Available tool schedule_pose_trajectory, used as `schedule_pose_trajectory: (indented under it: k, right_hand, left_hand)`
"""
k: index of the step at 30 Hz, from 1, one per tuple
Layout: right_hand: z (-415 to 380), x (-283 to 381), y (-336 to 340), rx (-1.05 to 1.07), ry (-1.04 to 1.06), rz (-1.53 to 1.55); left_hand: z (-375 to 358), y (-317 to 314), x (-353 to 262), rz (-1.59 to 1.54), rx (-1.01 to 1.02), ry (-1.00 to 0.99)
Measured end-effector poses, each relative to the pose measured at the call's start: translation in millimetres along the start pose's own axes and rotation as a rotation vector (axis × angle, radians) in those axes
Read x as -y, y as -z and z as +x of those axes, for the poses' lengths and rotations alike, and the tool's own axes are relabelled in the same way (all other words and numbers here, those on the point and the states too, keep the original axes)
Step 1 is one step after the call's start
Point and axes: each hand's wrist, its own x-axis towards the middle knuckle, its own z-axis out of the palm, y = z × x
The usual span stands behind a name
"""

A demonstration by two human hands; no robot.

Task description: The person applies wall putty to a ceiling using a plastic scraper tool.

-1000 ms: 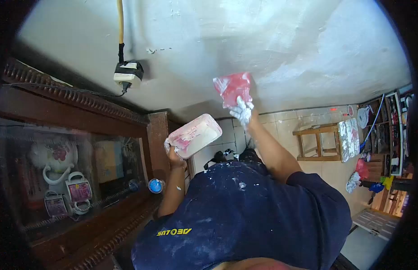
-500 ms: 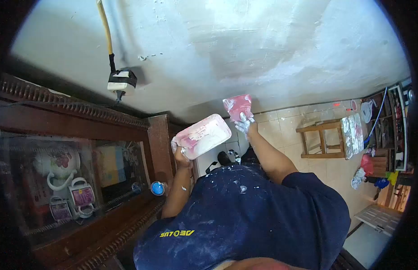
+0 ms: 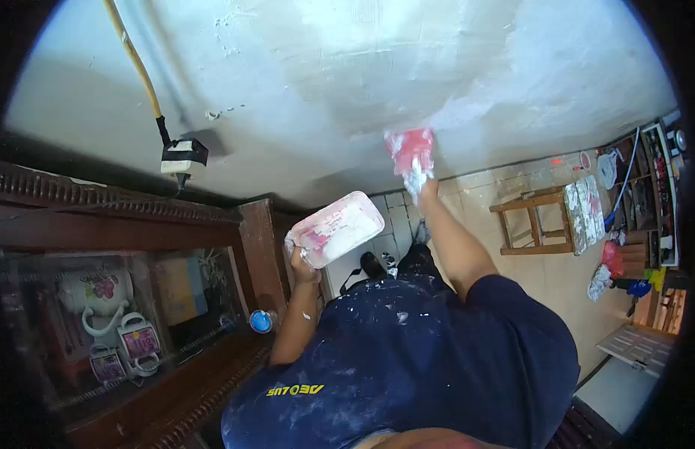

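Red scraper [image 3: 411, 148], gripped in the right hand's [image 3: 418, 183] fingers, points broad edge-first toward the wall [image 3: 347, 90]; left hand [image 3: 301, 263] holds the tray [image 3: 317, 214].

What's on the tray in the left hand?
The tray shows white smears and pink patches; the surface beneath is covered, and the left hand hides part of the edge.

I get a fisheye-bowed feed, black vignette at the corners, cool brightness across the upper wall [image 3: 407, 45], soft shadow beside the socket [image 3: 181, 166], cabinet [image 3: 261, 239] in gloom, warm glow far right, right hand [image 3: 416, 181] slightly blurred.
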Motion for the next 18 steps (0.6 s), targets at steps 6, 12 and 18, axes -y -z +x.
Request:
schedule_pose_trajectory:
  k: [6, 12, 18]
  right_hand:
    - [-66, 31, -16, -0.008, -0.01, 0.079]
    - [-89, 186, -104, 0.205, 0.394, 0.195]
    - [11, 3, 27, -0.033, 0.084, -0.015]
  left_hand:
    - [9, -15, -3, -0.004, 0.043, -0.033]
    - [11, -11, 10, -0.054, 0.039, 0.019]
    - [9, -18, 15, -0.016, 0.022, 0.013]
